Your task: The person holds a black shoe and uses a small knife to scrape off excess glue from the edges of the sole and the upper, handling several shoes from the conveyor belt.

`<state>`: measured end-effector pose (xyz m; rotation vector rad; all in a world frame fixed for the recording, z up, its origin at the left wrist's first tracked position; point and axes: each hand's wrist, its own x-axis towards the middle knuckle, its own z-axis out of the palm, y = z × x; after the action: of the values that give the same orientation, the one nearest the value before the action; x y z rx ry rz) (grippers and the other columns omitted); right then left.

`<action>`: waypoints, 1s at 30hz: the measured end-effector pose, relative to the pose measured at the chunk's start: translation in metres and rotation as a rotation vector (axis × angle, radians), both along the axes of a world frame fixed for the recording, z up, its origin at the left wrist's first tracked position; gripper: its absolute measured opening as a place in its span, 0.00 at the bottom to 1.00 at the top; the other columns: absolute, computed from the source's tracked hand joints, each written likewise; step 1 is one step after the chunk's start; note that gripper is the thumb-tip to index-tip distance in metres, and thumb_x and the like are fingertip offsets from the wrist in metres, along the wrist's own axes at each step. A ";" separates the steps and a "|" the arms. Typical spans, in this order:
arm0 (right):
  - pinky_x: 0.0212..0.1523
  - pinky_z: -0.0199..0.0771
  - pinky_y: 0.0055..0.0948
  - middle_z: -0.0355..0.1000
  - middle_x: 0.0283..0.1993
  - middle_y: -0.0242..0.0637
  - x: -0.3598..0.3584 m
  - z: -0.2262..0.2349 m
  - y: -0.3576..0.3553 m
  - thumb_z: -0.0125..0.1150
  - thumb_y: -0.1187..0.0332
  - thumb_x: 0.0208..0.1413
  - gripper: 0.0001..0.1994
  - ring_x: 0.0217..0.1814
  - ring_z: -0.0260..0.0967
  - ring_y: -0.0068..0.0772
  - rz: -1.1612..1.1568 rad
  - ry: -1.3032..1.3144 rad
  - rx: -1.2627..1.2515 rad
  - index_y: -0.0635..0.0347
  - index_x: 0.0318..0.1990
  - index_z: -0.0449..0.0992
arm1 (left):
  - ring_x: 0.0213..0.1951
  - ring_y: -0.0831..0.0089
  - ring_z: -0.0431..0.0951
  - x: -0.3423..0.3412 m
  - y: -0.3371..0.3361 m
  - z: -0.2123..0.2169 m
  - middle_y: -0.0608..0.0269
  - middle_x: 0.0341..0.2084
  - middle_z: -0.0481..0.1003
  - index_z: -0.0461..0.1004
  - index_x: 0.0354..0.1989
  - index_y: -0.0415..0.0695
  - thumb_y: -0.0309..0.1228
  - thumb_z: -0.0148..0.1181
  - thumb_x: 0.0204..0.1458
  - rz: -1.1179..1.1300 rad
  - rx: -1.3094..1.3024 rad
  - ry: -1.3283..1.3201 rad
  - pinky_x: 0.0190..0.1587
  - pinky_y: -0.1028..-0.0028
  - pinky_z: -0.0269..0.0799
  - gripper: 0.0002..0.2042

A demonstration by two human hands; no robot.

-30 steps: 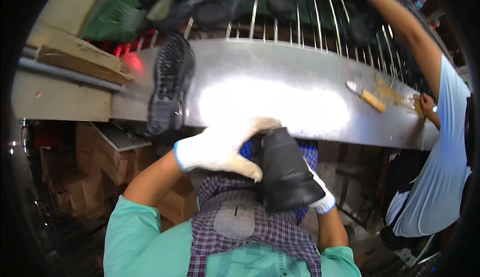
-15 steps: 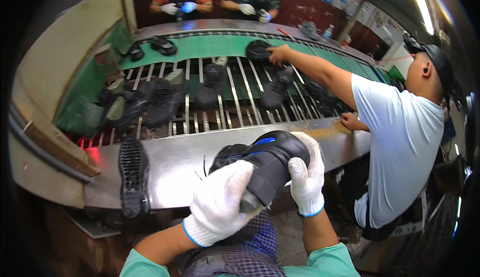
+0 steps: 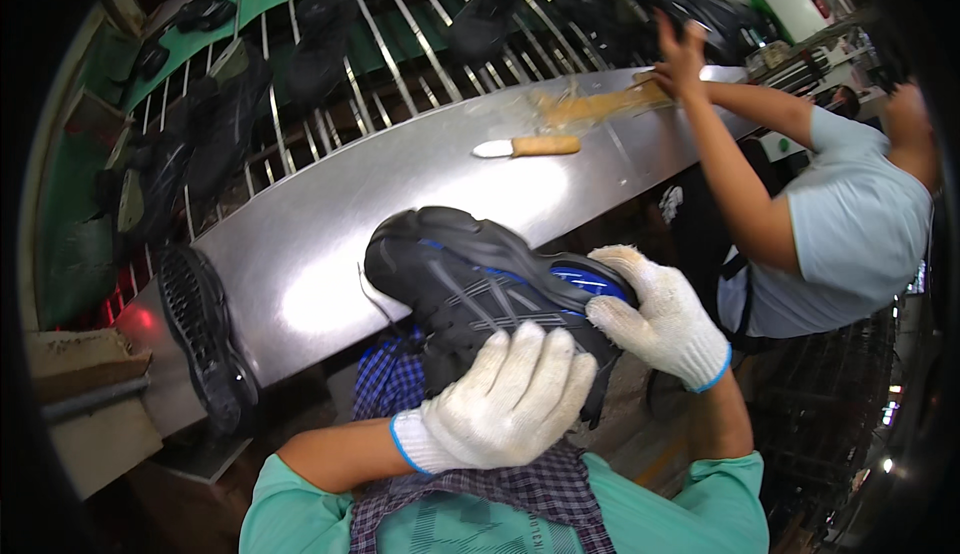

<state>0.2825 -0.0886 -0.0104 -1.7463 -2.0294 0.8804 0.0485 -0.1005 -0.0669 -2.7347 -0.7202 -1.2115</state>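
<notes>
A black shoe (image 3: 480,289) with grey stripes and blue accents lies on its side before me, its toe to the left and its blue heel part (image 3: 592,282) to the right. My right hand (image 3: 665,319), in a white knit glove, is closed round the heel end, thumb on the near side. My left hand (image 3: 505,394), gloved the same way, rests with fingers stretched out along the upper near the shoe's opening. The palm side of this hand is hidden. A loose lace hangs by the toe.
On the metal ledge (image 3: 330,244) lies a wooden-handled knife (image 3: 540,147). Another black shoe (image 3: 205,339), showing its treaded sole, is at the left. Metal rollers (image 3: 385,49) beyond carry several black shoes. A co-worker in a white shirt (image 3: 850,224) reaches over the ledge at right.
The shoe has turned so that its side and heel show. My left hand has loosened from its grip and flattened. My view has shifted, and the co-worker's hand has left the black piece on the belt.
</notes>
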 end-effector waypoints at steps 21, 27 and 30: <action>0.39 0.83 0.31 0.78 0.31 0.38 -0.046 -0.063 0.068 0.50 0.47 0.76 0.27 0.35 0.79 0.28 0.303 0.270 -0.689 0.66 0.53 0.81 | 0.59 0.65 0.74 -0.080 -0.042 -0.068 0.71 0.62 0.77 0.78 0.60 0.67 0.52 0.63 0.63 -0.141 -0.027 0.146 0.48 0.68 0.80 0.18; 0.37 0.77 0.25 0.74 0.34 0.32 -0.092 -0.053 0.112 0.54 0.50 0.75 0.22 0.36 0.73 0.20 0.421 0.374 -0.479 0.64 0.50 0.80 | 0.59 0.66 0.72 -0.076 -0.025 -0.050 0.76 0.60 0.77 0.80 0.51 0.70 0.45 0.66 0.59 0.181 0.101 0.089 0.55 0.67 0.76 0.12; 0.52 0.76 0.27 0.76 0.44 0.34 -0.109 -0.059 0.150 0.58 0.56 0.74 0.17 0.47 0.72 0.25 0.416 0.507 -0.352 0.64 0.51 0.79 | 0.55 0.65 0.74 -0.084 0.002 -0.032 0.70 0.62 0.77 0.82 0.51 0.66 0.41 0.67 0.53 0.353 0.164 0.180 0.56 0.66 0.75 0.16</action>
<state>0.1731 0.0618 -0.0693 -1.0769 -1.9833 1.6976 -0.0351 -0.0986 -0.0987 -2.4102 -0.9796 -0.8940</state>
